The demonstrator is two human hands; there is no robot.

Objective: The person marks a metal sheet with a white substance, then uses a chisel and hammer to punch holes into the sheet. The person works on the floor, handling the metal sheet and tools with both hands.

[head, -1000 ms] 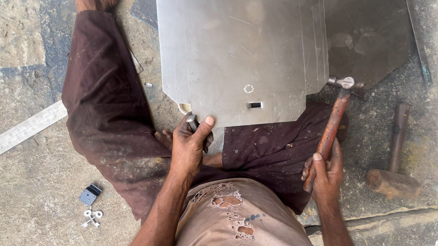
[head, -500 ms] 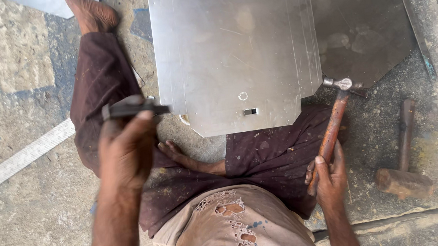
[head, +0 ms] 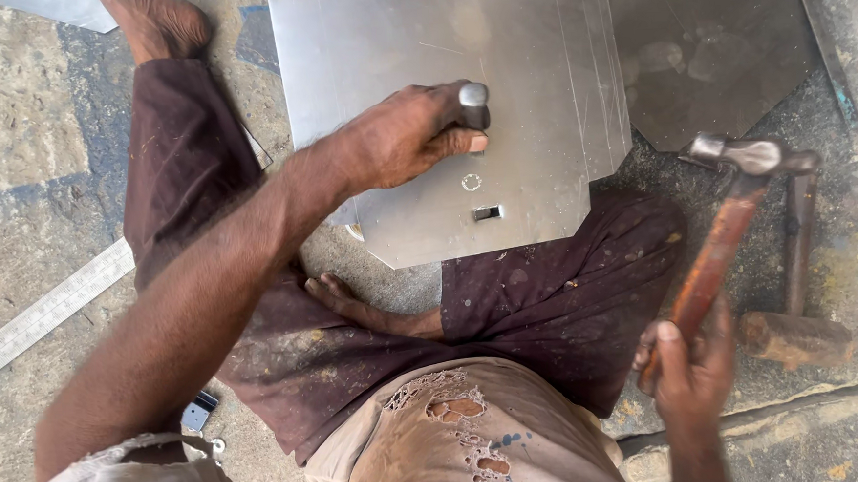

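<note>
Sheet metal (head: 439, 64) lies flat across the person's lap and the floor (head: 13, 145). Left hand (head: 399, 135) rests on it, its grip clamped on a steel punch (head: 474, 102) standing above a scribed circle. Right hand (head: 690, 369) grips a wooden-handled hammer (head: 731, 210) beside the sheet.

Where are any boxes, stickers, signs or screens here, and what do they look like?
No boxes, stickers, signs or screens show in this view.
The nearest thing to a marked object is a ruler: a long, flat, pale metal strip lying slanted on the concrete floor at the left edge; whether it bears marks is too small to tell.
</note>
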